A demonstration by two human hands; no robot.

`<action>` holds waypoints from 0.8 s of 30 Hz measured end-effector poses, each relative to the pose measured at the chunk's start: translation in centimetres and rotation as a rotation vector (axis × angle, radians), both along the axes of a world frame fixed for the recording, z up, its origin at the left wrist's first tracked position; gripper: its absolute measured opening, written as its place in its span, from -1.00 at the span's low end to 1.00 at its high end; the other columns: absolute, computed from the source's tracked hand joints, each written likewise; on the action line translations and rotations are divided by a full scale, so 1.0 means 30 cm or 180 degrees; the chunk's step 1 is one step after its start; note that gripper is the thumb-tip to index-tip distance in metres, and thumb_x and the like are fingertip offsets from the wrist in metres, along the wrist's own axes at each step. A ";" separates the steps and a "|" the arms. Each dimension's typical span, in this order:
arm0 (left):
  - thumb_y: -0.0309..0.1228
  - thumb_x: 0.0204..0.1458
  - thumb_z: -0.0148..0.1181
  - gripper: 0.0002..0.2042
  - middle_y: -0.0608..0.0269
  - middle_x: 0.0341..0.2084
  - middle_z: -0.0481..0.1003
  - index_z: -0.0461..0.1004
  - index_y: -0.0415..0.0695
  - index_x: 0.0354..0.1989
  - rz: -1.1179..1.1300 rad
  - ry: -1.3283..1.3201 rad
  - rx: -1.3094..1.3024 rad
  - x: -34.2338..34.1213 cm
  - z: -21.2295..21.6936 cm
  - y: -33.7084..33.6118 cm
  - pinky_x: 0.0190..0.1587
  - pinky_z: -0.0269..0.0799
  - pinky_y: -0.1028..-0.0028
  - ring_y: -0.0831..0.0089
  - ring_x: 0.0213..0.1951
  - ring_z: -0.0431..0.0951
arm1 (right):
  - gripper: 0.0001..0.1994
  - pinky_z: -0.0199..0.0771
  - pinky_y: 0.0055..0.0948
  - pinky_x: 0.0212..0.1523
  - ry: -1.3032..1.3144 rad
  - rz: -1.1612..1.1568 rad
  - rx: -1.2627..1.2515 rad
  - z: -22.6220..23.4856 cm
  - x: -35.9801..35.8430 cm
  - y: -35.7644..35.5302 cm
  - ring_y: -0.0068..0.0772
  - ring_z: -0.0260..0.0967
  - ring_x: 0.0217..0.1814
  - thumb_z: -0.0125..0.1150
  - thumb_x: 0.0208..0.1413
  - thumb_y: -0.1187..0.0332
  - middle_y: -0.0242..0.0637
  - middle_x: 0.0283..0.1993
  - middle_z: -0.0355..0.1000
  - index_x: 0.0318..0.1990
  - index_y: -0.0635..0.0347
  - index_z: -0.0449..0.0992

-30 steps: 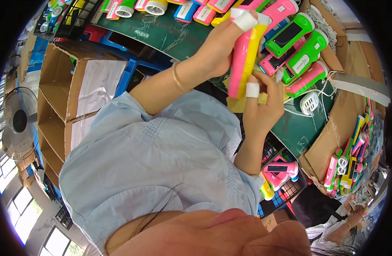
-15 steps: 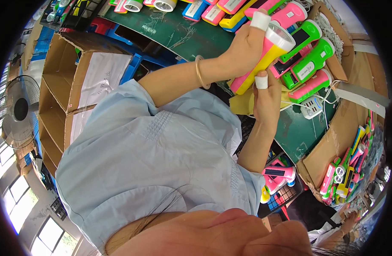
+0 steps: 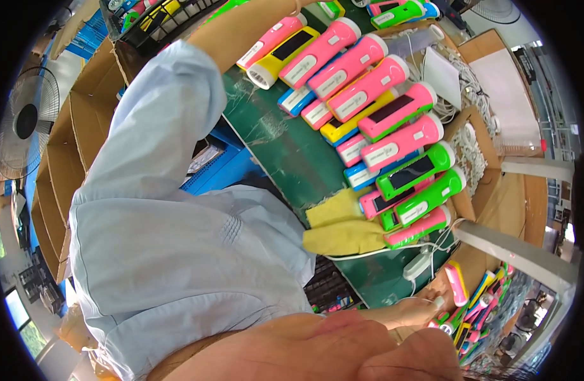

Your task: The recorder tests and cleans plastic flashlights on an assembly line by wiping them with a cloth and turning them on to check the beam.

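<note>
My right hand (image 3: 425,309) reaches over the near edge of a cardboard box at the lower right, a white wrap on one finger. Its fingers look extended, and a pink-and-yellow flashlight (image 3: 457,284) is just beyond the fingertips, apparently out of the grip. Below it, several colourful flashlights (image 3: 480,311) are heaped in the box. My left forearm (image 3: 260,26) stretches to the top edge, where a bangle shows at the wrist; the hand itself is cut off. Rows of pink, green, yellow and blue flashlights (image 3: 384,159) are stacked on the green table (image 3: 266,133).
Yellow cloth gloves (image 3: 342,238) lie at the table's edge, beside a white charger block (image 3: 417,267) with cables. A box of white cables (image 3: 473,149) stands behind the stack. A black crate (image 3: 168,25) is at upper left, above cardboard compartments (image 3: 92,127). A metal post (image 3: 514,247) slants at right.
Both hands have parted from the pink-and-yellow flashlight they held. My right hand went down to the box with it; my left arm stretched up out of view. My view has shifted.
</note>
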State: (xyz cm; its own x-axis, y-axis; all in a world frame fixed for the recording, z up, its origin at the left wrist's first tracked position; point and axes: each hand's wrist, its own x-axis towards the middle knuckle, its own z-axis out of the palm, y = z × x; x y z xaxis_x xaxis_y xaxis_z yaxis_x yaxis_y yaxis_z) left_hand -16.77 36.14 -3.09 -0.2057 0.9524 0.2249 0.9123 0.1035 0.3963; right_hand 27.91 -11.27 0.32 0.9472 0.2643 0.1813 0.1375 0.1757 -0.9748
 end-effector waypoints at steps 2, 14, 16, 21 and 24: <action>-0.20 -0.04 0.06 -0.59 -0.06 -0.40 0.45 0.34 -0.25 -0.10 -0.0156 -0.0594 -0.1071 0.010 0.018 0.069 -0.27 0.40 0.13 0.05 -0.35 0.48 | -0.60 -0.01 -0.77 -0.65 0.0208 0.0910 -0.0264 -0.092 0.019 -0.014 -0.76 0.03 -0.59 -0.06 0.10 0.39 -0.42 -0.42 0.26 0.07 0.44 0.27; -0.34 -0.05 0.06 -0.53 -0.07 -0.12 0.36 0.18 -0.32 0.02 -0.2216 -0.6053 -0.1540 -0.014 0.120 -0.289 0.01 0.25 0.15 0.04 -0.07 0.37 | -0.77 -0.02 -0.76 -0.66 0.0390 0.2304 -0.0724 -0.055 -0.316 0.057 -0.72 0.07 -0.64 0.02 0.09 0.39 -0.41 -0.56 0.24 -0.19 0.39 0.44; -0.18 0.16 -0.24 -0.56 0.14 -0.29 0.40 0.17 -0.20 0.13 -0.2643 -0.6001 -0.2188 0.046 0.192 -0.531 -0.43 0.41 0.64 0.56 -0.30 0.45 | -0.73 0.09 -0.76 -0.59 0.0186 0.2793 -0.0983 -0.027 -0.362 0.107 -0.69 0.20 -0.53 0.03 0.12 0.31 -0.36 -0.48 0.31 -0.17 0.37 0.44; -0.20 0.14 -0.17 -0.55 0.13 -0.21 0.36 0.09 -0.12 0.17 -0.1716 -0.7180 -0.4443 0.310 0.061 -1.038 -0.70 0.37 0.57 0.45 -0.50 0.43 | -0.41 0.33 -0.38 -0.14 -0.1047 0.3180 0.0295 0.018 -0.442 0.249 -0.30 0.23 0.03 0.16 0.00 0.05 -0.15 -0.03 0.27 0.05 0.35 0.27; -0.07 0.15 -0.26 -0.49 0.05 -0.36 0.41 0.18 -0.27 0.09 -0.2498 -0.6272 -0.5598 0.410 -0.101 -1.226 -0.65 0.34 0.46 0.34 -0.56 0.46 | -0.48 0.35 -0.43 -0.19 -0.1548 0.3948 -0.0594 0.025 -0.418 0.271 -0.35 0.35 -0.17 0.32 -0.15 0.22 -0.23 -0.14 0.37 -0.06 0.31 0.31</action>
